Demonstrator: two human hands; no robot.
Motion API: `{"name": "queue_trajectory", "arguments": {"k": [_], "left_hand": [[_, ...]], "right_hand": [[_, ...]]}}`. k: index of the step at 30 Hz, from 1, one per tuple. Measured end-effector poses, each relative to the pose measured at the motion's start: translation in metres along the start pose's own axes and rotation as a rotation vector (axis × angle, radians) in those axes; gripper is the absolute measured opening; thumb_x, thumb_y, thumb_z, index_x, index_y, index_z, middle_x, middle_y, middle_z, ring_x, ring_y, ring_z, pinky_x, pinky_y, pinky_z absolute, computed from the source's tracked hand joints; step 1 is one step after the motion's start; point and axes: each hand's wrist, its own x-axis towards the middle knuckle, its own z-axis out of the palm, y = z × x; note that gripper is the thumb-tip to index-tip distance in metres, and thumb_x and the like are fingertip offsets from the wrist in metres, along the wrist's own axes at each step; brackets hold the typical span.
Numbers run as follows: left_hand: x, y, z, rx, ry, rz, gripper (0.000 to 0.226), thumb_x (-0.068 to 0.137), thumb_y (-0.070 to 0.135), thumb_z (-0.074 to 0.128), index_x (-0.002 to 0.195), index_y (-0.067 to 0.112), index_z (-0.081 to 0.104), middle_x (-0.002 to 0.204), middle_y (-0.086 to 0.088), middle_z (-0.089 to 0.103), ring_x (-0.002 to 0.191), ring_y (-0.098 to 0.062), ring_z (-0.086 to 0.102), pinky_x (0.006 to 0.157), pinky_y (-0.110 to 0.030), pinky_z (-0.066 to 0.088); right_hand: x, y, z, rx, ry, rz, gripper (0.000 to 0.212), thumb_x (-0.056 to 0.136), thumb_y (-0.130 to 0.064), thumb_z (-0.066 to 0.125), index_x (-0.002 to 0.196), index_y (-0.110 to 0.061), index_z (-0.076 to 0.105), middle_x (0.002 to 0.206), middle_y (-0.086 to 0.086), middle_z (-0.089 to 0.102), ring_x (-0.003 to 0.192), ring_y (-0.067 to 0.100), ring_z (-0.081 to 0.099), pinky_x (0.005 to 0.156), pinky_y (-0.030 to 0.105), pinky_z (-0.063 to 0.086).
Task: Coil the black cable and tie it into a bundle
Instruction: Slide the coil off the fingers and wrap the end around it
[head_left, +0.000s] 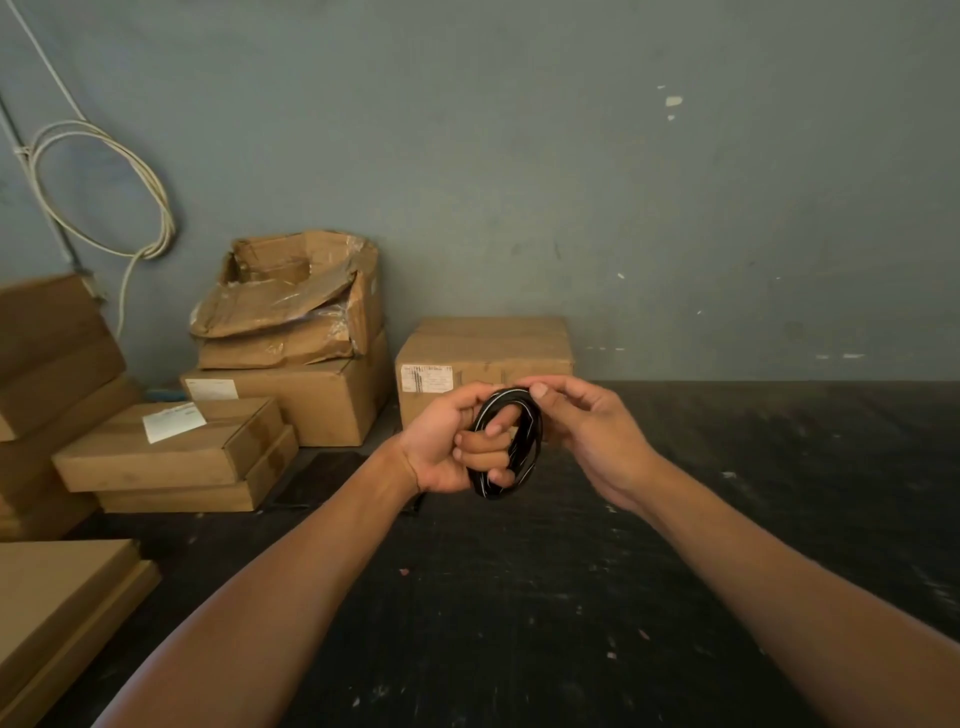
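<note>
The black cable (529, 441) with a thin white stripe is wound into a small coil of several loops, held in the air above the dark table. My left hand (449, 447) grips the coil with its fingers curled through the loops. My right hand (587, 426) pinches the top of the coil between thumb and forefinger. No loose end of the cable shows.
A dark scuffed table (571, 597) lies below my arms. A closed cardboard box (488, 353) stands just behind my hands. More cardboard boxes (291, 364) are stacked at the left. A white cable loop (104, 187) hangs on the grey wall.
</note>
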Motion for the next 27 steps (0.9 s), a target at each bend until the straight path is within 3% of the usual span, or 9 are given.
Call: {"name": "queue_trajectory", "arguments": {"k": [4,8,11,13,15,18,23,27], "left_hand": [[-0.002,0.002,0.003,-0.08,0.035,0.044,0.046,0.097,0.036,0.038,0.061,0.011,0.053,0.043,0.006,0.022,0.037,-0.01,0.019,0.053,-0.026,0.042],[-0.006,0.001,-0.001,-0.038,0.147,0.05,0.049,0.099,0.039,0.037,0.061,0.012,0.053,0.042,0.006,0.024,0.039,-0.011,0.022,0.062,-0.03,0.045],[-0.003,0.0,-0.003,0.145,0.275,0.037,0.052,0.1,0.046,0.034,0.071,0.011,0.061,0.048,0.003,0.04,0.046,-0.013,0.04,0.077,-0.037,0.048],[0.001,-0.001,0.0,0.245,0.377,0.04,0.056,0.101,0.051,0.032,0.083,0.011,0.066,0.06,-0.002,0.05,0.058,-0.018,0.055,0.079,-0.039,0.051],[0.003,-0.002,0.002,0.351,0.46,0.074,0.054,0.1,0.056,0.034,0.102,0.013,0.066,0.071,-0.004,0.056,0.072,-0.022,0.064,0.077,-0.038,0.055],[0.006,-0.005,0.005,0.542,0.544,0.158,0.042,0.101,0.044,0.04,0.117,0.011,0.059,0.076,-0.004,0.058,0.079,-0.022,0.067,0.084,-0.041,0.057],[0.017,-0.019,0.014,0.733,0.708,0.316,0.033,0.107,0.032,0.034,0.1,0.011,0.059,0.063,0.005,0.05,0.06,-0.011,0.06,0.071,-0.029,0.053],[0.026,-0.032,0.009,0.65,0.79,0.365,0.039,0.107,0.033,0.034,0.105,0.006,0.061,0.057,0.01,0.046,0.054,-0.009,0.051,0.08,-0.043,0.053]], "right_hand": [[-0.01,0.012,0.006,0.088,-0.029,-0.001,0.038,0.09,-0.033,0.059,0.126,-0.021,0.065,0.121,0.002,0.07,0.111,0.024,0.065,0.099,0.048,0.048],[-0.012,0.017,0.008,0.016,-0.038,-0.059,0.04,0.087,-0.025,0.063,0.127,-0.028,0.063,0.116,-0.01,0.072,0.102,0.008,0.065,0.092,0.027,0.053],[-0.007,0.014,0.009,-0.174,0.013,-0.11,0.035,0.095,-0.016,0.057,0.127,-0.029,0.061,0.101,-0.021,0.072,0.095,-0.007,0.06,0.089,0.016,0.049],[-0.004,0.012,0.007,-0.323,0.032,-0.138,0.034,0.098,-0.015,0.053,0.131,-0.021,0.058,0.109,-0.014,0.068,0.1,-0.012,0.058,0.09,0.006,0.042],[-0.001,0.01,0.005,-0.462,0.04,-0.174,0.034,0.099,-0.015,0.051,0.132,-0.015,0.058,0.108,-0.01,0.065,0.093,-0.021,0.055,0.082,-0.002,0.039],[0.001,0.01,0.003,-0.558,0.057,-0.2,0.03,0.099,-0.017,0.05,0.128,-0.015,0.058,0.103,-0.011,0.063,0.088,-0.016,0.055,0.077,0.005,0.041],[0.002,0.016,0.002,-0.574,0.123,-0.193,0.011,0.097,-0.025,0.055,0.104,-0.025,0.047,0.092,-0.013,0.061,0.086,-0.008,0.058,0.068,0.01,0.043],[-0.003,0.023,0.001,-0.6,0.103,-0.19,0.02,0.094,-0.024,0.059,0.113,-0.022,0.053,0.098,-0.015,0.063,0.09,-0.01,0.059,0.072,0.006,0.046]]}}
